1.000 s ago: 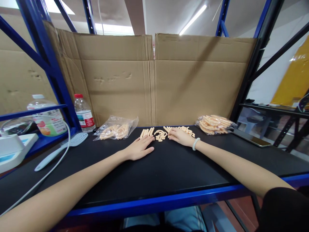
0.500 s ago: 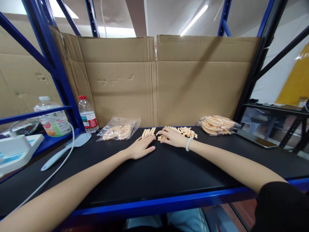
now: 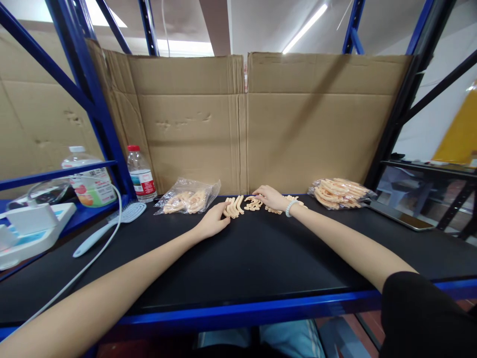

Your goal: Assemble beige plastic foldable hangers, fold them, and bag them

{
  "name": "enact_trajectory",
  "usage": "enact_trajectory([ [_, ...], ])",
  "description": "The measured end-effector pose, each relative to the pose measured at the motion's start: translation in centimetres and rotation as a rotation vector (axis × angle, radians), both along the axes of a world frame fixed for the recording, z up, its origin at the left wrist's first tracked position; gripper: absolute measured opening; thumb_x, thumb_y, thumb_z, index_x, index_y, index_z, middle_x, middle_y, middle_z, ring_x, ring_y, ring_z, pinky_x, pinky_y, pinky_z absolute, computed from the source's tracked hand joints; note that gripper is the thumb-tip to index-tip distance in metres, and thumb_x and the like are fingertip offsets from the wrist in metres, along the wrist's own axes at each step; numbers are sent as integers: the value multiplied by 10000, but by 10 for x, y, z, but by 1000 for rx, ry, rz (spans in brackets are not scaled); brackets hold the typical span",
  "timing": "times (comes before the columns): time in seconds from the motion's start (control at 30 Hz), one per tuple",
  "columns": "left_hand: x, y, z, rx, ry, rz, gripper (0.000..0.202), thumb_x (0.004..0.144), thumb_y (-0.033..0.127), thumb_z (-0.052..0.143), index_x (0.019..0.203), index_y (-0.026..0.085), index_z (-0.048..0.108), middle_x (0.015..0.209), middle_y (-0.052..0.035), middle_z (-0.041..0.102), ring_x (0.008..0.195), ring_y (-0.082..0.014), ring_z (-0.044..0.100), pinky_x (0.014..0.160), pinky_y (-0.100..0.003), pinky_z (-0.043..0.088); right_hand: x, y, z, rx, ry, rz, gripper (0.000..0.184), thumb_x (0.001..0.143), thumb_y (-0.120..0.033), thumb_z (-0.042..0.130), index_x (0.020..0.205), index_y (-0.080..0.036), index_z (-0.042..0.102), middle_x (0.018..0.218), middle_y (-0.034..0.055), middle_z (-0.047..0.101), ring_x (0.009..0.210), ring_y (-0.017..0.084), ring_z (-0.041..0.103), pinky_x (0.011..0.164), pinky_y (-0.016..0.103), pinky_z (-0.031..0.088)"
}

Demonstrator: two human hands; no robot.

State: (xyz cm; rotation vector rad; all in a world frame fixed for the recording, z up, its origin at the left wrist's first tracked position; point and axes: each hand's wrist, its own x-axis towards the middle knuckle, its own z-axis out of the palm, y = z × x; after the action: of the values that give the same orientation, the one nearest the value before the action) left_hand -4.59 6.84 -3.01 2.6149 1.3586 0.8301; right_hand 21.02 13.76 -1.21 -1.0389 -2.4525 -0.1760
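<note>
Touching pale strips point(image 3: 234, 206), left hand point(image 3: 213, 222) loosely curled, right hand point(image 3: 272, 198) arched nearby.

Loose pieces point(image 3: 234, 209) lie on a table point(image 3: 242, 268) between a left bag point(image 3: 188, 199) and a right bag point(image 3: 337, 193), before a cardboard partition point(image 3: 194, 134); bottle point(image 3: 142, 179) and brush point(image 3: 96, 239) lie farther left, phone point(image 3: 402, 216) farther right.

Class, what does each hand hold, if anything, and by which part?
The left hand is at the left end of the curved pieces; the right hand is above the middle pieces. Whether either holds a piece cannot be told.
</note>
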Motion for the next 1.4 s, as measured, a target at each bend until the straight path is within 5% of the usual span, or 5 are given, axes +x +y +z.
enact_trajectory([
  [0.17, -6, 0, 3, -23, 36, -24, 572, 745, 264, 490, 1289, 93, 447, 1328, -150, 520, 1235, -279, 477, 1063, -408, 354, 9, 2, 9, -20, 14, -13, 192, 886, -215, 522, 953, -157, 693, 922, 77, 689, 867, 199, 571, 842, 341, 416],
  [0.47, -7, 1, 1, 0, 55, -10, 496, 806, 358, 489, 1247, 131, 494, 1260, -141, 577, 1172, -290, 529, 1003, -426, 397, -17, 3, -1, -71, -21, 17, 206, 819, -336, 617, 900, -187, 735, 859, 69, 703, 853, 199, 591, 769, 287, 407],
  [0.6, -6, 0, 2, 6, 51, 15, 417, 811, 350, 490, 1169, 143, 544, 1163, -126, 630, 1096, -280, 577, 946, -405, 438, -21, 6, -5, -99, -36, 20, 183, 817, -323, 612, 790, -193, 736, 735, 36, 690, 753, 166, 594, 721, 259, 395],
  [0.93, -5, 0, 4, 45, 37, 27, 170, 825, 236, 498, 925, 160, 613, 969, -92, 659, 938, -245, 613, 871, -370, 461, -21, 6, -5, -131, 8, 5, 134, 816, -276, 614, 805, -180, 706, 800, 58, 694, 838, 197, 566, 734, 282, 391],
  [1.4, -3, -9, 6, 187, -19, 15, 88, 826, 141, 558, 772, 187, 610, 874, -42, 647, 885, -218, 554, 865, -377, 429, -11, -16, 17, -139, 595, -16, 296, 868, -391, 434, 857, -142, 596, 792, 69, 657, 676, 148, 585, 629, 272, 441],
])
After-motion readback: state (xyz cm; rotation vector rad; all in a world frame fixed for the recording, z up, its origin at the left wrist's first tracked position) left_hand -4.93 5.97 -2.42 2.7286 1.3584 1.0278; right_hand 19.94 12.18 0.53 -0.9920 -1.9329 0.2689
